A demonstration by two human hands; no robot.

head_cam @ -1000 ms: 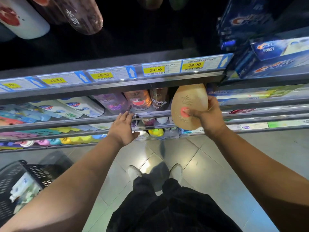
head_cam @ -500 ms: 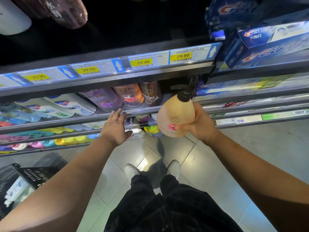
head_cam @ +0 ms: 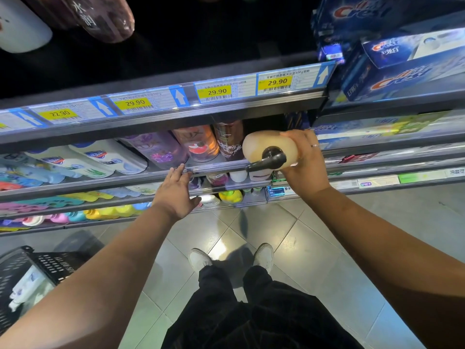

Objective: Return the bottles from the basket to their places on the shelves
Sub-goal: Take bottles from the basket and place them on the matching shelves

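Note:
My right hand (head_cam: pixel 304 162) grips a peach-coloured pump bottle (head_cam: pixel 271 147) with a black pump head, seen from above. The bottle hangs at the front of the second shelf, just right of a dark brown bottle (head_cam: pixel 229 142) and an orange one (head_cam: pixel 198 142). With its fingers apart, my left hand (head_cam: pixel 175 190) rests its fingertips on the metal rail of that shelf (head_cam: pixel 125 178). It holds nothing. The black basket (head_cam: pixel 50 263) stands on the floor at the lower left, with white bottles (head_cam: pixel 25 288) inside.
The shelf edge above carries yellow price tags (head_cam: pixel 217 91). Blue toothpaste boxes (head_cam: pixel 402 59) fill the shelves to the right. White and purple bottles (head_cam: pixel 161 149) line the second shelf, and coloured bottles fill the lower shelves. My feet stand on grey floor tiles (head_cam: pixel 302 248).
My right hand has turned the peach bottle from tilted to upright, pump head up, and lifted it towards the gap on the second shelf. My left hand has stayed on the rail.

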